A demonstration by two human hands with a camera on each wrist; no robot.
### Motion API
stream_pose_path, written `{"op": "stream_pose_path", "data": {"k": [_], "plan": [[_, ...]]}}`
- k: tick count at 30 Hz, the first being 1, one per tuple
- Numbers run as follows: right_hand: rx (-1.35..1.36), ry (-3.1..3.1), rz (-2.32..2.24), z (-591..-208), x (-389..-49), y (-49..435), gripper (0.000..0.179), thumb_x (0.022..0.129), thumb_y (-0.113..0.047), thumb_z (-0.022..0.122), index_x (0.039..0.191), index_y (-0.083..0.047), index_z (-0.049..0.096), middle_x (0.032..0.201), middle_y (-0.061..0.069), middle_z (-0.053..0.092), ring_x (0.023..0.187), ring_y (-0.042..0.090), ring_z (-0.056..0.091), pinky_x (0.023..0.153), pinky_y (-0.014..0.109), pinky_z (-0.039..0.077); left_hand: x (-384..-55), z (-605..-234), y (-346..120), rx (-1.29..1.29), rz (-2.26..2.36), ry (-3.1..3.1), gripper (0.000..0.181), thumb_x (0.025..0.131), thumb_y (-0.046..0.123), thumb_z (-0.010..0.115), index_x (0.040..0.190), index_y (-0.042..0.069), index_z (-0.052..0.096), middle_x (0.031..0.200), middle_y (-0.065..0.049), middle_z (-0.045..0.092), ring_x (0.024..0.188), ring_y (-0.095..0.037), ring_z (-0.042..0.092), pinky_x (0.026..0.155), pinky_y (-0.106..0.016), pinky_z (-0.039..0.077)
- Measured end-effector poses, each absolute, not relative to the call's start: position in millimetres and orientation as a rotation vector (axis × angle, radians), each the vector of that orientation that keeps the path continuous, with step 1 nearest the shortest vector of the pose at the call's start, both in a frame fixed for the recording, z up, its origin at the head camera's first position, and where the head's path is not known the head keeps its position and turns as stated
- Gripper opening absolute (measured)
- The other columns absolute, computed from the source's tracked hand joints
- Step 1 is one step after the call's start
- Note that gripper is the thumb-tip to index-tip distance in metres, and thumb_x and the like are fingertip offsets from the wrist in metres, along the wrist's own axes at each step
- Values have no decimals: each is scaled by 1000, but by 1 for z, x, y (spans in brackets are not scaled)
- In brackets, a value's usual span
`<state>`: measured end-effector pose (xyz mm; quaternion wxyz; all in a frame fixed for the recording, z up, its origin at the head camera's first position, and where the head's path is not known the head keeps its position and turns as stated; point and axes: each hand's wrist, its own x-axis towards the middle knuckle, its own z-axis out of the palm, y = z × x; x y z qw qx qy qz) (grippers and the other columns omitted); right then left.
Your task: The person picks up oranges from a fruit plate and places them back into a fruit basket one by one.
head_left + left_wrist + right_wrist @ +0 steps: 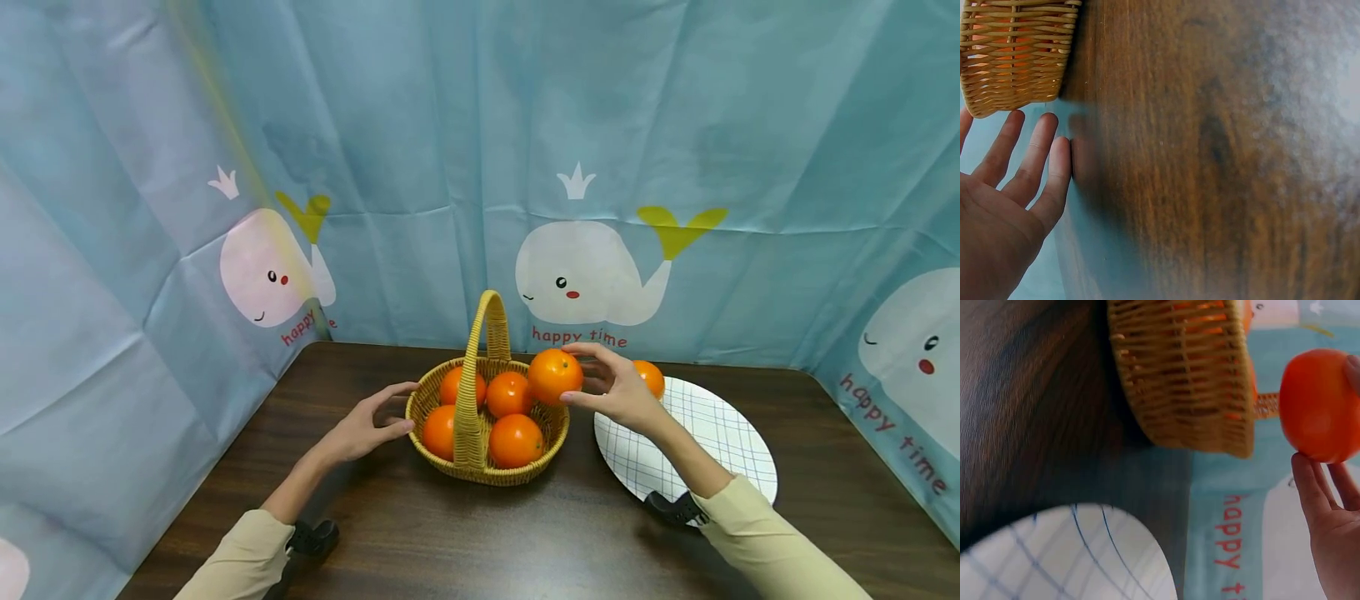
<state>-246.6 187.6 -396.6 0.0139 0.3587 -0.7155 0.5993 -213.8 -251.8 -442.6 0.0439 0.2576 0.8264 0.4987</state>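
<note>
A wicker basket point(495, 477) with a tall arched handle stands mid-table and has several oranges point(516, 441) inside. My right hand point(617, 390) pinches another orange point(555, 375) between thumb and fingers, up over the basket's right rim. In the right wrist view this orange point(1319, 406) shows above rim height, with fingertips against its side. At the basket's left side is my left hand point(366, 429), its fingers spread and its fingertips right at the rim. The left wrist view shows those fingers point(1035, 150) loosely extended beside the woven wall point(1019, 69).
To the right lies a white plate point(720, 442) with a blue grid pattern. One orange point(649, 379) sits at its far left edge, partly behind my right hand. A light blue curtain point(420, 167) printed with whales hangs behind the dark wooden table point(450, 542).
</note>
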Motion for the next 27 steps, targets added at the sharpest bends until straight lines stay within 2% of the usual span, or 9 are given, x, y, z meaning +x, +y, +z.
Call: {"op": "stream_pose_path", "data": {"k": [10, 18, 22, 27], "plan": [[1186, -2213, 1933, -399, -246, 159, 65, 84, 2, 82, 143, -5, 54, 141, 13, 54, 123, 32, 58, 97, 47, 51, -212, -443, -252, 785, 1522, 2540, 59, 99, 10, 69, 151, 3, 43, 148, -21, 47, 131, -44, 47, 99, -52, 48], [1217, -2209, 1957, -402, -247, 147, 64, 85, 3, 81, 142, 1, 53, 141, 13, 55, 122, 31, 59, 97, 51, 51, -214, -444, -252, 797, 1520, 2543, 59, 99, 10, 69, 151, 3, 43, 148, -21, 47, 131, -46, 46, 100, -54, 47], [1251, -2193, 1946, -404, -249, 142, 63, 85, 3, 80, 142, 3, 52, 140, 14, 55, 122, 33, 58, 96, 51, 51, -214, -444, -253, 796, 1523, 2535, 58, 99, 10, 68, 151, 4, 43, 148, -20, 46, 132, -46, 45, 100, -54, 47], [1260, -2193, 1947, -408, -250, 138, 61, 85, 2, 81, 140, -2, 55, 140, 14, 55, 122, 40, 56, 97, 54, 50, -214, -444, -253, 791, 1522, 2533, 58, 99, 11, 68, 152, 4, 43, 149, -20, 46, 132, -44, 46, 100, -52, 48]]}}
